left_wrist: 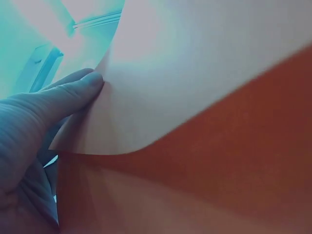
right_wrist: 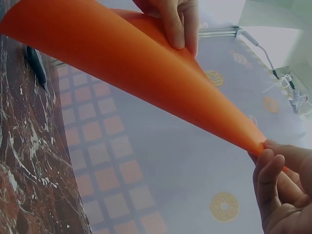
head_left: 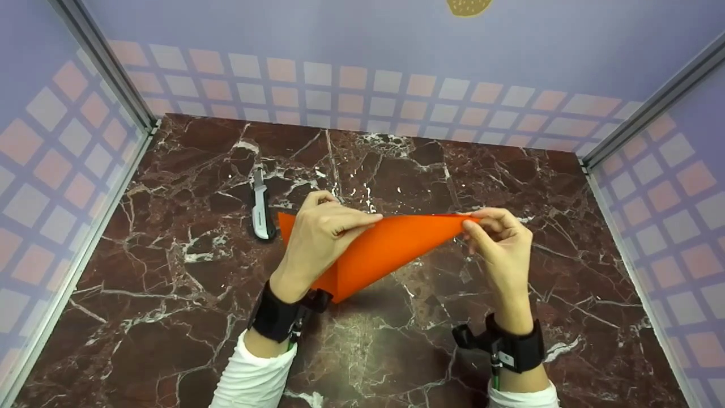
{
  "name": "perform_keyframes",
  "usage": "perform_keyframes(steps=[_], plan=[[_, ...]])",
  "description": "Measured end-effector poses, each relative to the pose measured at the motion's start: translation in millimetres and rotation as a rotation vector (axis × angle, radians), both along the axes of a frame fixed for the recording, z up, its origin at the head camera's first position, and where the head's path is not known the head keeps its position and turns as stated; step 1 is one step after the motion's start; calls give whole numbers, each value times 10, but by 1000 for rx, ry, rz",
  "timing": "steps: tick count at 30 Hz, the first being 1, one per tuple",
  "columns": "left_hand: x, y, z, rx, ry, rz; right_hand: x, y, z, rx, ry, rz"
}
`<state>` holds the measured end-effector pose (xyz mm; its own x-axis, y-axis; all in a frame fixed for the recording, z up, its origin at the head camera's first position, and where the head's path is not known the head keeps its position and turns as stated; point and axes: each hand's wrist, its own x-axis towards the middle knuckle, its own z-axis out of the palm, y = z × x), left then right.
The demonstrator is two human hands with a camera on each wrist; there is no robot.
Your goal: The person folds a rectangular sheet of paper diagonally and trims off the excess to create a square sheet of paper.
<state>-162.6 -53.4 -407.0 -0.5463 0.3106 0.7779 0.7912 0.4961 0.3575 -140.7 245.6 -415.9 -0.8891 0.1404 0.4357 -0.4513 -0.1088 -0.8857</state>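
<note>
An orange sheet of paper (head_left: 391,243) is held up above the table, bent over into a loose cone-like fold. My left hand (head_left: 323,238) pinches its upper edge between thumb and fingers. At the narrow right tip, my right hand (head_left: 501,241) pinches the paper with thumb and index finger. In the right wrist view the orange paper (right_wrist: 146,68) tapers toward the right hand (right_wrist: 287,185). Close up in the left wrist view, the left thumb presses on the paper (left_wrist: 161,97), whose lit surface looks pale there.
A utility knife (head_left: 260,207) with a grey and black handle lies on the marbled dark red table (head_left: 170,340), left of the paper. Small white scraps (head_left: 368,195) are scattered behind the paper. Panels with pink and white squares (head_left: 351,76) stand around the table.
</note>
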Motion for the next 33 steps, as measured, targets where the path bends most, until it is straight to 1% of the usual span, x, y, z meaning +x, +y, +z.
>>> perform_keyframes(steps=[4,9,16,21,28,33], plan=[[7,0,5,13,-30,-5,-1,-20,-5,-29,-3,-3],[9,-5,2,-7,-70,-7,9,-36,-14,-70,-14,4],[15,-13,-1,-19,-123,-8,-5,-36,-26,-24,-16,-25],[18,-12,1,-22,-122,-11,-3,-31,-21,-24,-30,-32],[15,-5,-7,-15,-107,3,7,-27,-5,-44,-54,-40],[15,-2,-9,-8,-113,1,4,-36,-4,-81,-65,-45]])
